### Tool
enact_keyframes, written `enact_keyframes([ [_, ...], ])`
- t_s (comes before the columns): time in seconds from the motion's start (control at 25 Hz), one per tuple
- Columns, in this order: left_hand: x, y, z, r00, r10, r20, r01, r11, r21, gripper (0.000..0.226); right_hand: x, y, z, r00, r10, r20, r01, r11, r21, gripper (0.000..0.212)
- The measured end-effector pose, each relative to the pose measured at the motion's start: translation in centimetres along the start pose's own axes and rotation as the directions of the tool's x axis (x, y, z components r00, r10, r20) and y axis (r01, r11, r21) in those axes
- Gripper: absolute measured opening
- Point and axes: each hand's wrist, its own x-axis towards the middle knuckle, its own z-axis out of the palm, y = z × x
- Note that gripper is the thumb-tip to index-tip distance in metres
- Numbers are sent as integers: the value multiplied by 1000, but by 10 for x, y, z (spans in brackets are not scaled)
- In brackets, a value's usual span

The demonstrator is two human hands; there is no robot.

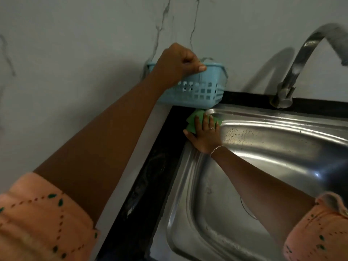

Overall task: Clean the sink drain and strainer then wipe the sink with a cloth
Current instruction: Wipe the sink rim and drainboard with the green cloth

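Observation:
A steel sink [263,147] fills the right half of the view, its basin wet with droplets. My right hand [204,135] lies flat with straight fingers on a green cloth [194,121], pressing it onto the sink's far left corner rim. My left hand [178,62] grips the front rim of a light blue plastic basket [203,89] and holds it lifted above that corner, against the wall. The drain and strainer are hidden behind my right forearm.
A curved steel faucet [293,72] rises at the back right of the sink. A black counter strip [150,176] runs along the sink's left and back edges. A grey marbled wall [75,72] stands to the left and behind.

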Motion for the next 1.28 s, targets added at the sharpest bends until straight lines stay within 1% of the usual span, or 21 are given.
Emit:
enact_keyframes([
  [0.16, -4, -1, 0, 1000, 14, -13, -13, 1000, 8, 28, -52, -16, 7, 997, -70, 19, 67, 991, 118, 77],
  [0.32, -9, 0, 3, 999, 36, -28, -36, 999, -16, 32, -103, -30, 18, 993, -107, 40, 100, 982, 159, 74],
  [0.4, -10, -1, 4, 999, 35, -36, -36, 999, -28, 32, -124, -35, 21, 989, -126, 76, 112, 980, 164, 75],
  [0.44, -10, -2, 5, 999, 35, -39, -36, 999, -34, 31, -133, -38, 21, 985, -135, 103, 117, 980, 163, 77],
  [0.56, -10, -5, 9, 998, 52, -47, -54, 998, -35, 30, -160, -45, 24, 971, -168, 170, 139, 975, 173, 95],
  [0.6, -10, -6, 9, 997, 57, -51, -59, 998, -36, 30, -169, -46, 25, 966, -179, 185, 146, 973, 176, 97],
  [0.72, -9, -9, 10, 995, 80, -58, -83, 995, -51, 30, -194, -49, 28, 943, -224, 247, 190, 969, 155, 96],
  [0.84, -8, -11, 12, 994, 86, -69, -90, 995, -50, 32, -214, -53, 30, 918, -253, 305, 225, 966, 126, 91],
  [1.0, -15, -11, 14, 997, 48, -52, -50, 998, -32, 31, -235, -55, 26, 881, -300, 365, 303, 952, 49, 89],
  [1.08, -22, -11, 16, 999, 22, -36, -22, 1000, -20, 29, -243, -53, 22, 852, -336, 402, 362, 932, 12, 93],
  [1.16, -29, -12, 19, 999, 8, -33, -8, 1000, -11, 28, -252, -50, 17, 810, -389, 438, 440, 898, -17, 91],
  [1.28, -39, -12, 22, 999, -14, -47, 14, 1000, -3, 31, -265, -45, 13, 775, -442, 452, 496, 868, 0, 84],
])
